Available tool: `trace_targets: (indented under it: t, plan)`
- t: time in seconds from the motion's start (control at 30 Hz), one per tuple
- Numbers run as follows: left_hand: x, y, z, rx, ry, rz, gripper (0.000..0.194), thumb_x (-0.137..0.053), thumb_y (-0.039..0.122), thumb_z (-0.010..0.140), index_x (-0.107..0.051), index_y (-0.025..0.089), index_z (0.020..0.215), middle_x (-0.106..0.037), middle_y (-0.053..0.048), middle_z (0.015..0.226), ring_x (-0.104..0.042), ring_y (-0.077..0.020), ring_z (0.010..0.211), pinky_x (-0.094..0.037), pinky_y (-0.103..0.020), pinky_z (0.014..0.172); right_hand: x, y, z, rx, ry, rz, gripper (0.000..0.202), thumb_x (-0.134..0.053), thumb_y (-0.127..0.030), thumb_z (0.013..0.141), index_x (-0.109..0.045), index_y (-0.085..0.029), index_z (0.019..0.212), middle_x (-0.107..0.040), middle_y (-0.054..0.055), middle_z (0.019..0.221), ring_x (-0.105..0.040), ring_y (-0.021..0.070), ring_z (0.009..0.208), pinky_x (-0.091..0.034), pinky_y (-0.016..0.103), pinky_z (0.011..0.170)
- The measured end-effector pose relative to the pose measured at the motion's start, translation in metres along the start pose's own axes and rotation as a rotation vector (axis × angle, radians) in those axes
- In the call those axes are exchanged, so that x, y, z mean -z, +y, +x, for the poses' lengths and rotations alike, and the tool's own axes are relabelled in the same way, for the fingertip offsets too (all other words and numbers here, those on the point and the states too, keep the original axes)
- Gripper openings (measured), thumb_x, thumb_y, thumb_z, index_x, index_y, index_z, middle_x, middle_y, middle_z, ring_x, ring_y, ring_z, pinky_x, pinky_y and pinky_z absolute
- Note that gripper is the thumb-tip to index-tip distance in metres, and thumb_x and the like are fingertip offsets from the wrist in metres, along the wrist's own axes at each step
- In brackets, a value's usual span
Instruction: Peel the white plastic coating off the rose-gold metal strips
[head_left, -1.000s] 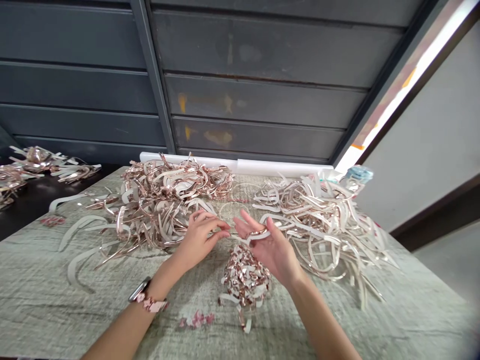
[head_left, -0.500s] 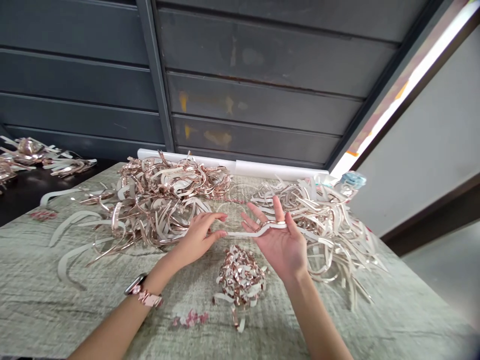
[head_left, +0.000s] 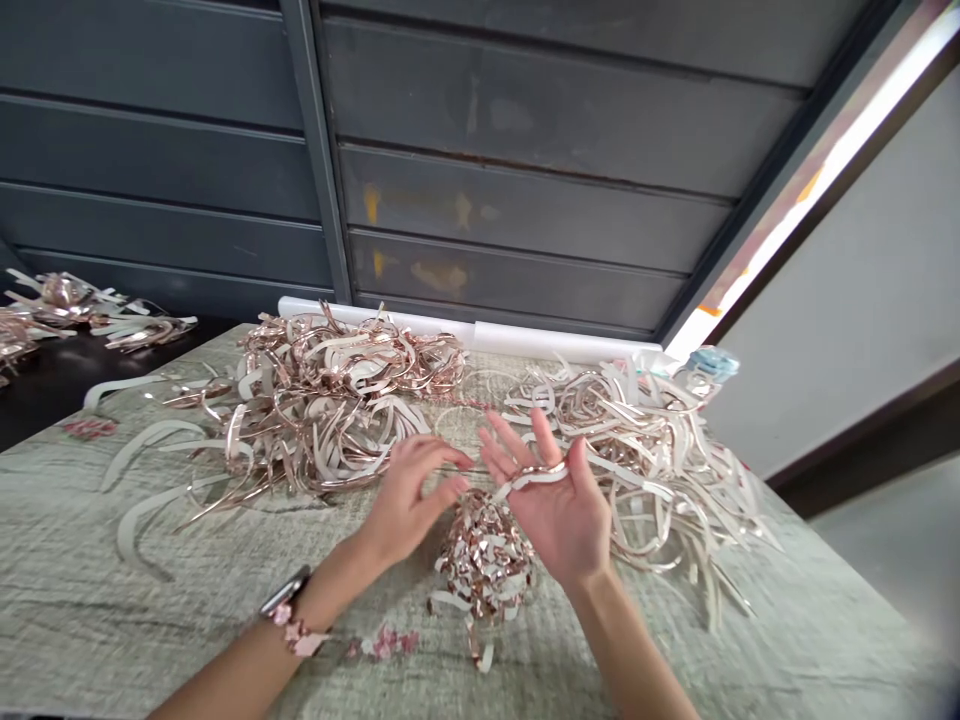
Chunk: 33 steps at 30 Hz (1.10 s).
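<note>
My right hand is palm up above the table, its fingers stretched out. A short metallic strip, white on one side and rose gold on the other, lies across its fingers, with one end caught by the thumb. My left hand is just to the left, thumb and fingers slightly apart, with a small gap to the strip's free end. Below and between both hands sits a heap of short cut strip pieces. A watch and a pink bracelet are on my left wrist.
Tangled long strips form one pile at the left and another at the right. White rolls lie along the back edge by a dark panelled wall. More strips rest on a dark surface at far left.
The strip stretched between both hands has left my left fingers and now curves over my right hand. My left hand has dropped slightly towards the heap.
</note>
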<state>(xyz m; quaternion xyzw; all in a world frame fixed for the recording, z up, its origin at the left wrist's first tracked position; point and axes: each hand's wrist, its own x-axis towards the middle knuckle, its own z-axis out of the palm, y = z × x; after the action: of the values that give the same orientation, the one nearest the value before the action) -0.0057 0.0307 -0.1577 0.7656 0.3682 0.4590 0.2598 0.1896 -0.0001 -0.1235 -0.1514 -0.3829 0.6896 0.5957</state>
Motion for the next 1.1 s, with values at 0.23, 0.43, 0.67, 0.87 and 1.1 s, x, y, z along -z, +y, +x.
trace_targets:
  t: [0.23,0.43,0.67,0.87,1.1]
  plan:
    - [-0.02,0.01,-0.01,-0.126,-0.039,0.113,0.025,-0.059,0.045,0.098,-0.068,0.024,0.087,-0.072,-0.001,0.088,-0.06,-0.0227,0.093,-0.037,-0.04,0.091,-0.005,0.014,-0.014,-0.112,-0.135,-0.312,0.065,-0.031,-0.078,0.093,-0.057,-0.044,0.141,-0.046,-0.003,0.159,-0.029,0.0293,0.153,-0.016,0.054,0.125]
    - [-0.018,0.011,-0.012,0.013,-0.026,-0.048,0.019,-0.064,0.041,0.096,-0.073,0.026,0.089,-0.07,-0.003,0.094,-0.061,-0.0228,0.096,-0.043,-0.038,0.09,-0.002,0.009,-0.014,-0.047,-0.177,-0.855,0.073,-0.057,-0.071,0.088,-0.043,-0.039,0.151,-0.032,-0.005,0.166,-0.014,0.0306,0.158,-0.005,0.05,0.128]
    - [-0.008,0.002,-0.001,-0.052,-0.035,0.116,0.023,-0.067,0.045,0.092,-0.074,0.027,0.08,-0.07,-0.002,0.088,-0.062,-0.0239,0.097,-0.032,-0.048,0.106,0.0,0.015,-0.012,-0.203,-0.039,-0.778,0.057,-0.028,-0.064,0.102,-0.043,-0.04,0.151,-0.03,-0.009,0.166,-0.015,0.025,0.158,0.001,0.047,0.128]
    - [-0.001,0.003,0.003,-0.119,-0.051,0.183,0.022,-0.065,0.048,0.093,-0.075,0.028,0.092,-0.075,-0.001,0.09,-0.061,-0.0237,0.098,-0.027,-0.052,0.113,0.003,0.016,-0.009,-0.247,-0.08,-0.564,0.055,-0.026,-0.063,0.103,-0.046,-0.04,0.149,-0.034,-0.011,0.164,-0.02,0.0227,0.157,-0.011,0.045,0.128]
    - [0.001,0.0,0.004,-0.216,-0.078,0.191,0.022,-0.059,0.045,0.097,-0.078,0.035,0.103,-0.078,-0.001,0.093,-0.057,-0.0245,0.102,-0.025,-0.055,0.114,0.003,0.015,-0.005,-0.25,-0.098,-0.381,0.058,-0.03,-0.068,0.101,-0.054,-0.038,0.144,-0.042,-0.007,0.16,-0.027,0.022,0.154,-0.015,0.042,0.127]
